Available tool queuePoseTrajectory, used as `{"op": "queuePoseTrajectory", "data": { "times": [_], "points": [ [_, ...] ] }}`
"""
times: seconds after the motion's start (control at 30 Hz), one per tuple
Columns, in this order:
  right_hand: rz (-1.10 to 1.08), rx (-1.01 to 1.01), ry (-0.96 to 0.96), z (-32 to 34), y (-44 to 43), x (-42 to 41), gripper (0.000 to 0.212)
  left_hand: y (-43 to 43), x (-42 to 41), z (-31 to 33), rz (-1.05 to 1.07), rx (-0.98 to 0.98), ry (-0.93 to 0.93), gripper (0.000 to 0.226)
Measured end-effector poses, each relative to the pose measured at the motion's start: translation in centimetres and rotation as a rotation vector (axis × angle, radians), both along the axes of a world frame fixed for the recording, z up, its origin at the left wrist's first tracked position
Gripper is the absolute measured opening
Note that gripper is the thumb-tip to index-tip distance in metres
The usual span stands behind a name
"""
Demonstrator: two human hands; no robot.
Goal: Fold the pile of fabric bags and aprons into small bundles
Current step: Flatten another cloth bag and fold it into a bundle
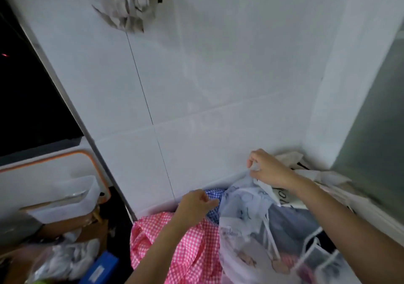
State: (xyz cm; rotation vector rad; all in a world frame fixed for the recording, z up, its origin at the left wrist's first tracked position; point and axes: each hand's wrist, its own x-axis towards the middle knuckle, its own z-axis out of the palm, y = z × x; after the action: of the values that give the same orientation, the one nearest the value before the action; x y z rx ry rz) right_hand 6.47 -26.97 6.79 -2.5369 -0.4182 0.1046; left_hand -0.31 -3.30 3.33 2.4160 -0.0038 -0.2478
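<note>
A pile of fabrics lies at the foot of a white tiled wall. My right hand (267, 168) pinches the top corner of a thin white printed bag (242, 213) and holds it up against the wall. My left hand (194, 205) grips the bag's left edge, just above a blue checked cloth (213, 194). A pink-and-white checked apron (185, 246) lies under my left forearm. White tote bags (306, 170) with dark lettering sit behind my right wrist. Grey-blue fabric (290, 220) lies under the right forearm.
A crumpled grey cloth (129, 1) hangs high on the wall. At the left stand a white board with an orange rim (91, 159), a clear plastic tub (65, 198), a blue box (102, 266) and crumpled plastic (70, 259). A frosted glass pane (376, 113) stands at the right.
</note>
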Motion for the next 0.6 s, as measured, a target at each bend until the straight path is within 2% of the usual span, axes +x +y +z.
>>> {"op": "queuePoseTrajectory", "data": {
  "times": [0.03, 0.1, 0.17, 0.27, 0.33, 0.43, 0.53, 0.57, 0.6],
  "points": [
    [-0.077, -0.070, 0.061, -3.0, -1.1, 0.1, 0.021, -0.4, -0.1, -2.2, -0.053, 0.009, 0.058, 0.037],
    [-0.242, -0.125, 0.154, -8.1, -3.1, -0.5, 0.053, -1.0, -0.8, -6.0, -0.141, -0.040, 0.163, 0.017],
    [-0.360, -0.057, 0.130, -10.8, -4.4, -1.4, 0.077, -1.4, -1.7, -9.1, -0.228, -0.049, 0.215, 0.036],
    [-0.462, 0.186, 0.132, -14.2, -6.1, -1.8, 0.087, -1.9, -2.3, -12.9, -0.319, -0.039, 0.258, 0.059],
    [-0.541, 0.227, 0.134, -15.9, -6.5, -1.7, 0.090, -1.8, -2.2, -15.0, -0.321, -0.017, 0.280, 0.065],
    [-0.646, 0.136, 0.097, -16.3, -5.3, -1.4, 0.079, -1.5, -1.8, -16.7, -0.326, -0.008, 0.293, 0.064],
    [-0.753, -0.070, 0.052, -16.2, -4.8, -0.7, 0.040, -1.7, -1.4, -17.9, -0.351, 0.021, 0.303, 0.061],
    [-0.749, -0.089, 0.022, -16.0, -4.7, -0.5, 0.020, -1.7, -1.4, -18.3, -0.347, 0.043, 0.304, 0.061],
    [-0.736, -0.049, -0.002, -15.7, -4.8, -0.4, 0.015, -1.8, -1.5, -18.7, -0.336, 0.069, 0.304, 0.062]
  ]
}}
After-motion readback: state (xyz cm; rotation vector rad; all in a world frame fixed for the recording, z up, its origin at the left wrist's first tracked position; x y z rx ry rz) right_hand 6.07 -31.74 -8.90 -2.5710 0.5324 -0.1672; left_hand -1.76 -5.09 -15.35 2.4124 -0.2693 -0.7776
